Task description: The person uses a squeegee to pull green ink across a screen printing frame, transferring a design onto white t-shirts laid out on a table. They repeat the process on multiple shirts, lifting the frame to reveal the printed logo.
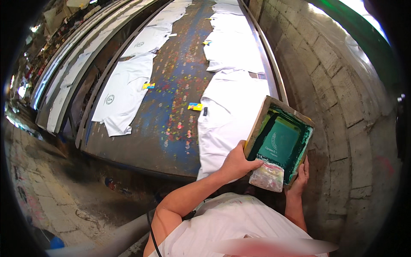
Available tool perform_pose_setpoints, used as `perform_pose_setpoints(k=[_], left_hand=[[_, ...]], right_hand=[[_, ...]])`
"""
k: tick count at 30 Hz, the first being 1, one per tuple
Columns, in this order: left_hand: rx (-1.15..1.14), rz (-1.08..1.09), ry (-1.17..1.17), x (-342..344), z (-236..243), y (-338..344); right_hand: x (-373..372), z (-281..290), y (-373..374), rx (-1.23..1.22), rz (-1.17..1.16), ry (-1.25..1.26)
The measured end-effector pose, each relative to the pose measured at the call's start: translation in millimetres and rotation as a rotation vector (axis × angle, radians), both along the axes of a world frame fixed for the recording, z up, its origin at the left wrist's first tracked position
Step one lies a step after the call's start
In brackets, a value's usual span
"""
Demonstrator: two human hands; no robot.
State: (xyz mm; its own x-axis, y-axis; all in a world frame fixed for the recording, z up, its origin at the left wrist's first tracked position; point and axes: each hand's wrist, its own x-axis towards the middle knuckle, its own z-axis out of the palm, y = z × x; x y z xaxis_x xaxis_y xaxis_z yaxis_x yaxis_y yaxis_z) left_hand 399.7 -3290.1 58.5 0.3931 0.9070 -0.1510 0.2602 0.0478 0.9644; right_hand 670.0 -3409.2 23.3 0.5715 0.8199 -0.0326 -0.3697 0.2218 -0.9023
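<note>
A wooden-framed printing screen (292, 110) with green mesh is held up in front of me, tilted, over the right edge of the table. My left hand (236, 162) grips its left side, with the thumb against a paint-smeared squeegee (267, 177) that sits at the near end and juts past the frame. Around the lower right side curls my right hand (298, 177); part of it is hidden behind the frame. Dark and bright green ink coats the inside edges. Nearest the screen, a plain white T-shirt (231, 96) lies flat on the long table (141, 152).
More white shirts (235, 47) run along the table's right side. Those on the left, such as one shirt (124, 90), carry a small round print. Yellow-and-blue tags (195, 106) lie by the collars. A block wall (338, 94) stands at right; another table (64, 94) runs at left.
</note>
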Motion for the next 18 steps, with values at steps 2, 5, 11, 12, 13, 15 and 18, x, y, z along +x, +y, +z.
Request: perform_pose_setpoints(k=[2, 5, 11, 12, 13, 15, 18], left_hand=[[0.034, 0.020, -0.008, 27, -2, -3], [0.008, 0.055, -0.059, 79, 1, -10], [-0.025, 0.189, -0.093, 201, 1, -40], [-0.042, 0.183, -0.087, 214, 18, -51], [-0.029, 0.195, -0.090, 227, 12, -54], [-0.024, 0.232, -0.116, 243, 12, -65], [-0.035, 0.289, -0.111, 250, 13, -80]], right_hand=[[26, -5, 2, -0.008, 0.007, 0.028], [80, -3, 3, 0.121, 0.146, 0.158], [214, -6, 10, 0.059, 0.294, 0.106], [231, 13, 2, 0.025, 0.297, 0.089], [247, 7, 6, 0.058, 0.320, 0.063], [263, 5, 9, 0.081, 0.369, 0.092], [273, 1, 6, 0.089, 0.431, 0.129]])
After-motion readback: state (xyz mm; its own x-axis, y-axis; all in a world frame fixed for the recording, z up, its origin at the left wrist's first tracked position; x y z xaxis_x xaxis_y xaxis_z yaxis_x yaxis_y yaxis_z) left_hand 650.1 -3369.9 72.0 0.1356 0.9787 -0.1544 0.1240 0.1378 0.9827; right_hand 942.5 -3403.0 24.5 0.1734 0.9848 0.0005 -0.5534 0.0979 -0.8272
